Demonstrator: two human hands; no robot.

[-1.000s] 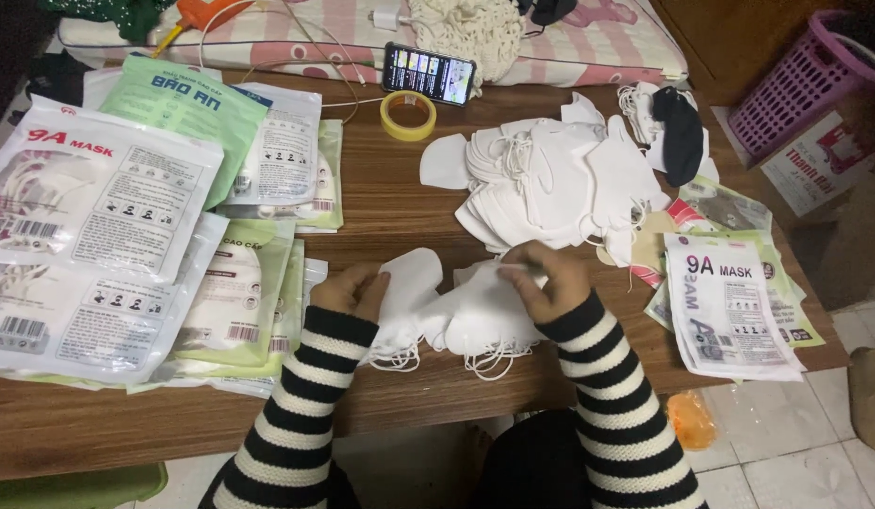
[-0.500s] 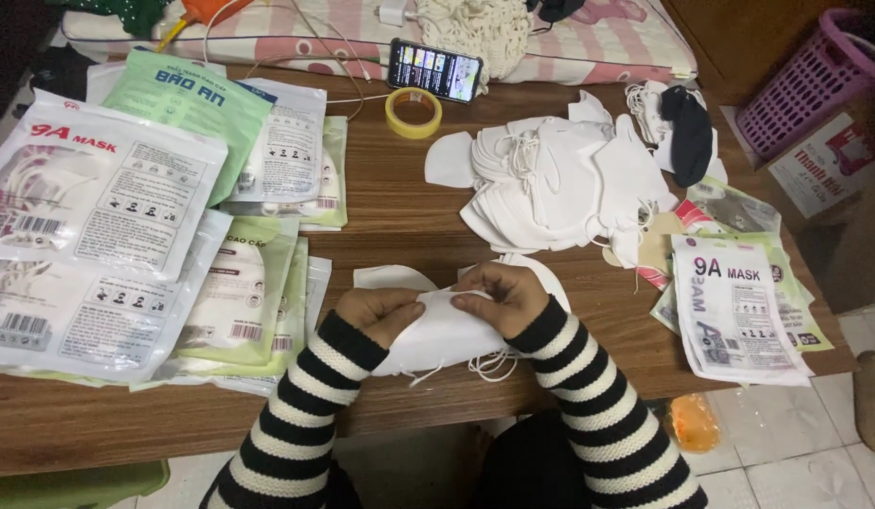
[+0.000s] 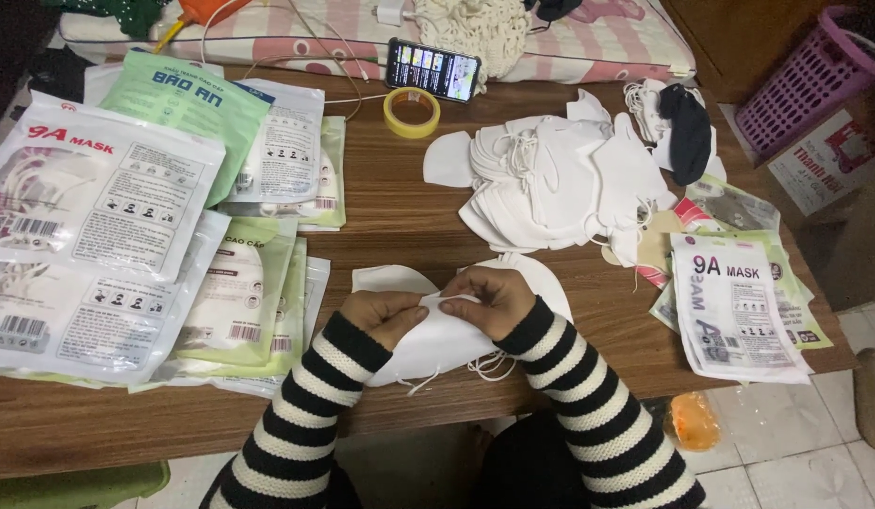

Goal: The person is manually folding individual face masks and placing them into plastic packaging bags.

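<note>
Both hands meet over a white face mask at the near edge of the wooden bench — the left hand and right hand each pinch its top edge, fingers pressed together on the fabric. A pile of white masks lies farther right; packaged masks lie stacked at left.

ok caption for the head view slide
Both hands, left and right, pinch a white fabric face mask over a brown wooden table.
</note>
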